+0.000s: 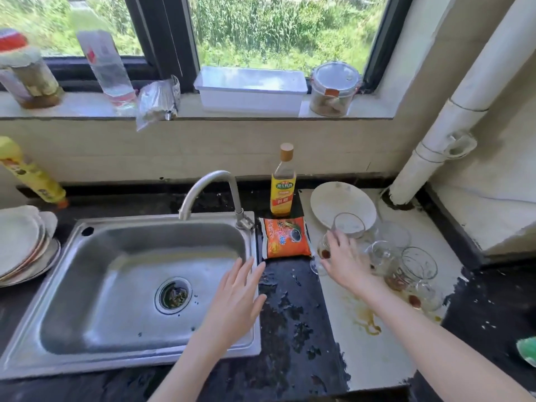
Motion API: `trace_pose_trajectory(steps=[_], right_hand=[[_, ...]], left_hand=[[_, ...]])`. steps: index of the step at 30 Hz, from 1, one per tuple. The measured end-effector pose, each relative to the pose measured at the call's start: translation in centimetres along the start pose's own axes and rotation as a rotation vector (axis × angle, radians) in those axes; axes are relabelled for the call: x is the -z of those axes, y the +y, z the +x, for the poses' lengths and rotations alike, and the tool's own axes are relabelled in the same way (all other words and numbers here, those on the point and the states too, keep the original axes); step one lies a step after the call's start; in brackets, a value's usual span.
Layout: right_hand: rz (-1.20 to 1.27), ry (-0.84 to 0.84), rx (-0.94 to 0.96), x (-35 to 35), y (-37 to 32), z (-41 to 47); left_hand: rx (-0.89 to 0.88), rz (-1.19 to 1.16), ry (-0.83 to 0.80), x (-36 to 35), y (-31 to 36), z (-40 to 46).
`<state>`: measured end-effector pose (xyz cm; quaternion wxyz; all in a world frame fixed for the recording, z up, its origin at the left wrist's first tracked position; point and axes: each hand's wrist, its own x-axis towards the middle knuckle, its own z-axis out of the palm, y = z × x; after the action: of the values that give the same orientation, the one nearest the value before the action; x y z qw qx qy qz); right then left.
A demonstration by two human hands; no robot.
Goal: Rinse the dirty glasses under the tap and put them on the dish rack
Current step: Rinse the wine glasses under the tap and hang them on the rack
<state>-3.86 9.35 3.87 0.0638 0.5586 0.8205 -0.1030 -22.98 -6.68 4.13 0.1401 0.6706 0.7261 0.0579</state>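
Left hand (236,288): released, fingers spread, palm down over the right rim of the sink (127,288); grasps nothing.
Right hand (343,261): grasping a stemmed glass (323,250) with a dark red residue in it, at the left edge of the white part of the worktop (374,352).
Other glasses (406,265): clustered just beside the right hand, toward the right edge of the white part; several are tilted or lie on their side, some hold brown dregs.
Tumbler (348,224): clear, just behind the right hand, in front of the plate (342,203).
Tap (208,190): at the back right corner of the sink, spout arched over the basin; no water is seen running.
Packet (285,237): orange, flat on the dark worktop between sink and glasses.
Bottle (283,184): yellow label, upright behind the packet.
Spill (367,320): brown streaks on the white part, near the right forearm.
Plate stack (23,245): at the left edge of the worktop, beside the sink.
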Motion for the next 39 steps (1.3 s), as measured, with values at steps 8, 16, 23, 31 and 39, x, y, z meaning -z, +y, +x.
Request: trace_pose_trajectory(steps=[8, 16, 23, 31, 39], right_hand=[[-0.007, -0.078, 0.073, -1.0, -0.2, 1.3], [0.513, -0.192, 0.283, 1.6, -4.6, -2.4], [0.756, -0.406, 0.47, 1.8, -14.5, -4.6], [0.869, -0.37, 0.339, -0.6, -23.2, -3.7], [0.946, -0.36, -0.037, -2.9, -22.7, -1.3]], left_hand=[[0.167, -0.116, -0.016, -1.7, -0.1, -2.3], [0.301, -0.354, 0.091, -0.2, -3.2, -5.3], [0.306, -0.635, -0.02, 1.3, -6.0, -5.9], [0.309, -0.944, 0.033, 1.7, -14.5, -5.6], [0.334, -0.978, -0.049, 0.4, -18.5, -3.6]])
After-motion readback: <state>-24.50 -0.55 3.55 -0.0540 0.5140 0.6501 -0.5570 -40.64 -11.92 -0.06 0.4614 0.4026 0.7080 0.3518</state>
